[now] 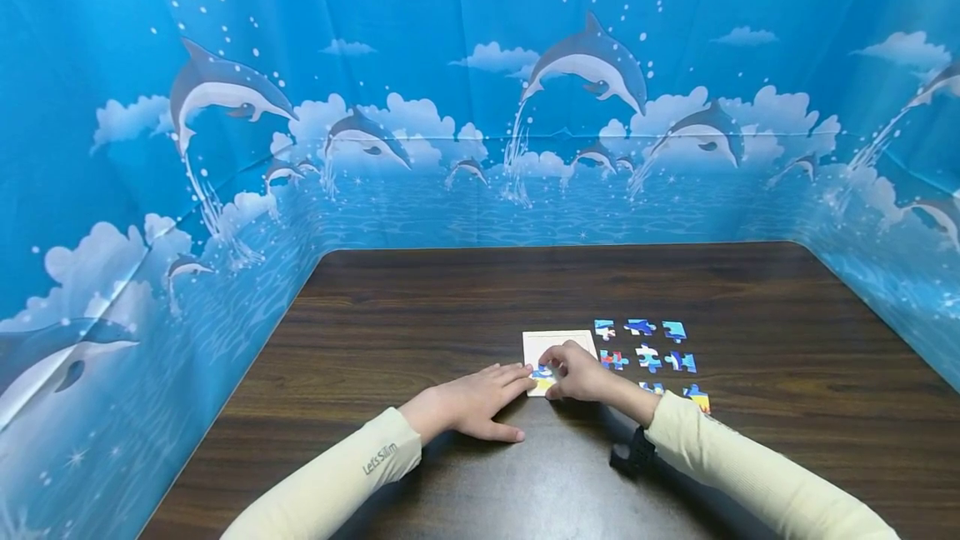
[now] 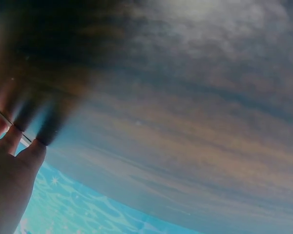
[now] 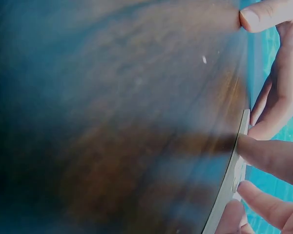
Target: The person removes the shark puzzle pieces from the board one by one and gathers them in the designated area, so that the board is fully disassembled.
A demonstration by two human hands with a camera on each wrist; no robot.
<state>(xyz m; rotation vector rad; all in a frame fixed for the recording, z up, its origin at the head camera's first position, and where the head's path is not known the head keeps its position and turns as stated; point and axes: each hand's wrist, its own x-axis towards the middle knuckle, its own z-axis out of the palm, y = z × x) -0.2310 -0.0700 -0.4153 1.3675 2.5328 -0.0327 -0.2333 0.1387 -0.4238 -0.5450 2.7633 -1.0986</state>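
Observation:
A small white puzzle board (image 1: 557, 339) lies on the table, with blue and yellow puzzle pieces (image 1: 542, 385) at its near left corner. My left hand (image 1: 476, 402) lies palm down, its fairly straight fingers reaching the board's left edge and its thumb spread on the table. Over the board's near part, my right hand (image 1: 583, 373) bends its thumb and index finger around a puzzle piece. In the right wrist view, the right thumb (image 3: 271, 156) is at the board's edge (image 3: 227, 187), close beside the index finger. The right hand hides part of the board.
Several loose puzzle pieces (image 1: 648, 358) are spread in rows right of the board, the nearest ones (image 1: 696, 397) partly behind the right forearm. A black wrist device (image 1: 636, 452) hangs under the right wrist. A blue dolphin curtain (image 1: 465, 190) borders the dark wooden table (image 1: 420, 298).

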